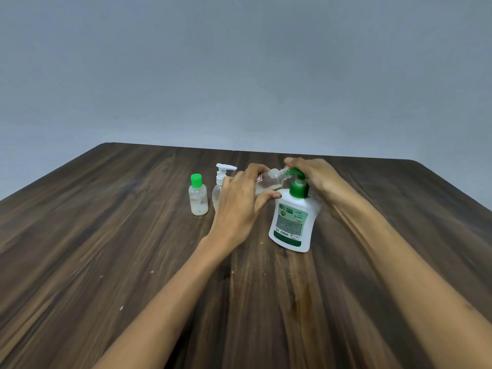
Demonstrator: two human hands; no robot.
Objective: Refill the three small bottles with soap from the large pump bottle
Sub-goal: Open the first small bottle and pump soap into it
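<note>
From my feed I see a dark wooden desk (pixel 106 235) filling the lower half of the view, its grain running in long brown streaks toward me, with lighter bands between darker ones. A few small pale specks dot its surface. Its far edge ends in rounded corners. Behind it stands a plain grey-blue wall (pixel 239 62), bare and evenly lit, slightly darker toward the upper corners. The light is soft and casts faint shadows.

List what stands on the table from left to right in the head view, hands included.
green-capped small bottle → small pump bottle with white pump → left hand → clear small bottle held tilted → large pump bottle → right hand on its green pump.
</note>
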